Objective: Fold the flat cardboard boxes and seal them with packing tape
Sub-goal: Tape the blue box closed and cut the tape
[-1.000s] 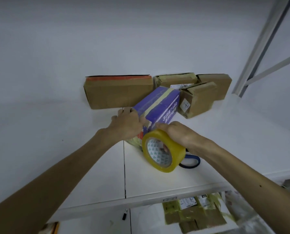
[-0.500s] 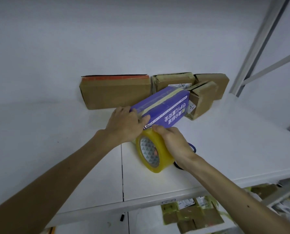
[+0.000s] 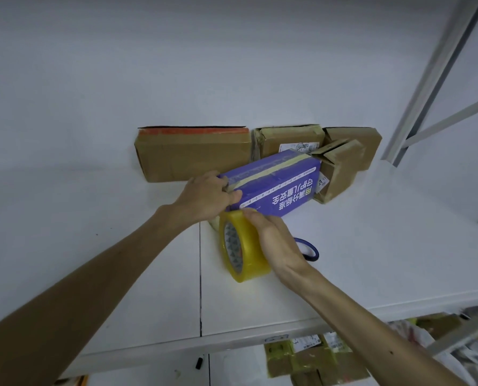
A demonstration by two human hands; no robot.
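Note:
A purple printed box (image 3: 281, 188) lies on the white shelf (image 3: 371, 260), with a strip of yellowish tape running along its top. My left hand (image 3: 210, 195) grips the box's near end, fingers curled over the taped corner. My right hand (image 3: 274, 240) grips a large yellow roll of packing tape (image 3: 243, 246) held upright against the box's near lower edge.
Against the back wall stand a long brown carton with a red top edge (image 3: 193, 154), a taped box with a label (image 3: 290, 140) and two smaller brown boxes (image 3: 343, 165). A blue ring (image 3: 310, 249) lies behind my right wrist. More taped parcels (image 3: 310, 358) sit on the level below.
The purple box has swung down from tilted on its end to lying flatter and further right. Both hands and the tape roll shifted slightly left with it.

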